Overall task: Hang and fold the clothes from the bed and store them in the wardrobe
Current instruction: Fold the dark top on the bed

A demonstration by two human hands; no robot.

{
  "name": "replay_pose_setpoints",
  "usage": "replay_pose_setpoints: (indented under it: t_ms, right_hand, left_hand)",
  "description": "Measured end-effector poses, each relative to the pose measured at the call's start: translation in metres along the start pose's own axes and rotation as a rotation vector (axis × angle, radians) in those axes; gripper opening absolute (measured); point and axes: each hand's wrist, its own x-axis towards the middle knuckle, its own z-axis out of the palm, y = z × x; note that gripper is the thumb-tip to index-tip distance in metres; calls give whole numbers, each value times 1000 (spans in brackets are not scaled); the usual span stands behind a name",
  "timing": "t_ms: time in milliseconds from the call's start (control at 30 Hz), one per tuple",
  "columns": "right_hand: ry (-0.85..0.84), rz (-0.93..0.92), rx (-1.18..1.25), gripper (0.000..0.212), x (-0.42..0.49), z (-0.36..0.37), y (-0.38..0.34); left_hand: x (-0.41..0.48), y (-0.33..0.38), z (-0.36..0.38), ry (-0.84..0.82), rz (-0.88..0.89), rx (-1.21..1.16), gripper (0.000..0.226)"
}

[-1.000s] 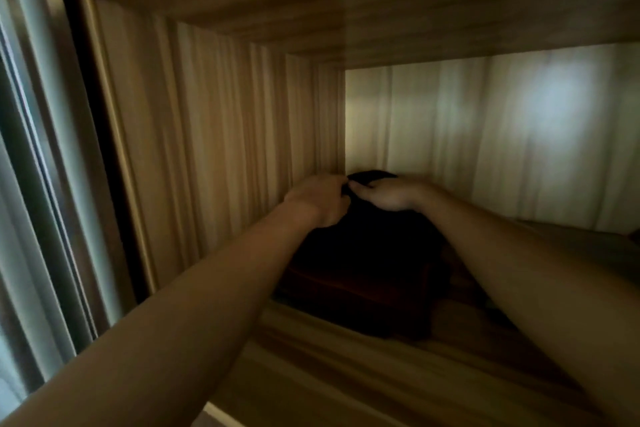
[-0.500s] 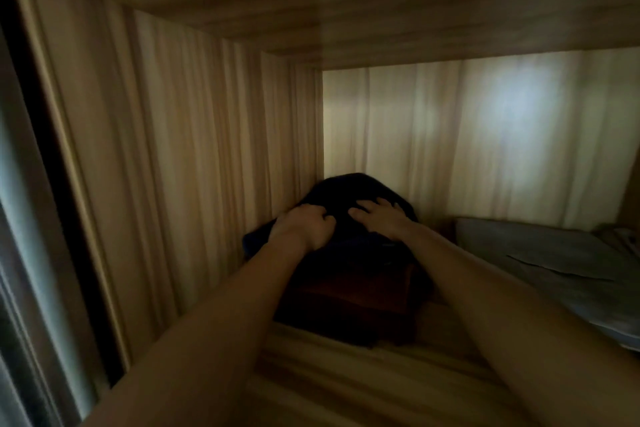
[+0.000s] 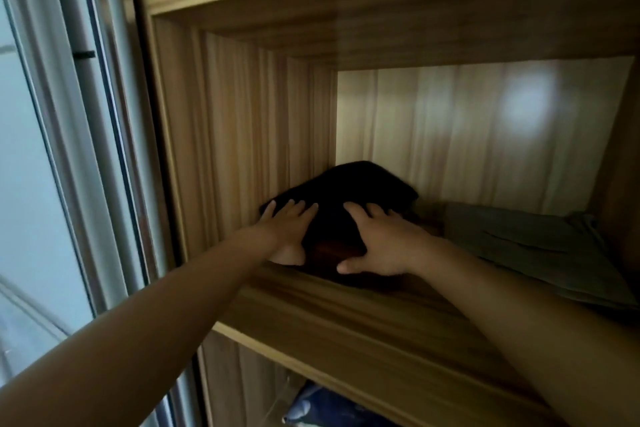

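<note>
At centre frame, on the light wooden wardrobe shelf (image 3: 346, 308), the folded black cloth garment (image 3: 349, 198) is pressed flat by the left hand (image 3: 289, 222) and right hand (image 3: 377, 246). Both grips, bunched a second ago, are now spread wide, holding nothing. Stowing appears finished. At right a folded grey garment (image 3: 540, 250) is seen.

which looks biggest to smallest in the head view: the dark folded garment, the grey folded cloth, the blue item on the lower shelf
1. Grey folded cloth, though cut off at the frame's right edge.
2. Dark folded garment, partly covered by both hands.
3. Blue item on the lower shelf, only partly visible, so true size unsure.
</note>
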Motion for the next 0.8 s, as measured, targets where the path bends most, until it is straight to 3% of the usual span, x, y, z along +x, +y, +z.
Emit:
replay_pose_setpoints:
  t_ms: [200, 667, 800]
  right_hand:
    - [117, -24, -19, 108, 1, 23, 11]
    - [192, 108, -30, 105, -1, 37, 4]
    - [139, 179, -22, 107, -23, 24, -12]
  left_hand:
    - [-3, 12, 17, 134, -28, 102, 107]
    - [5, 8, 15, 93, 52, 184, 109]
    - [-8, 9, -10, -43, 116, 156, 108]
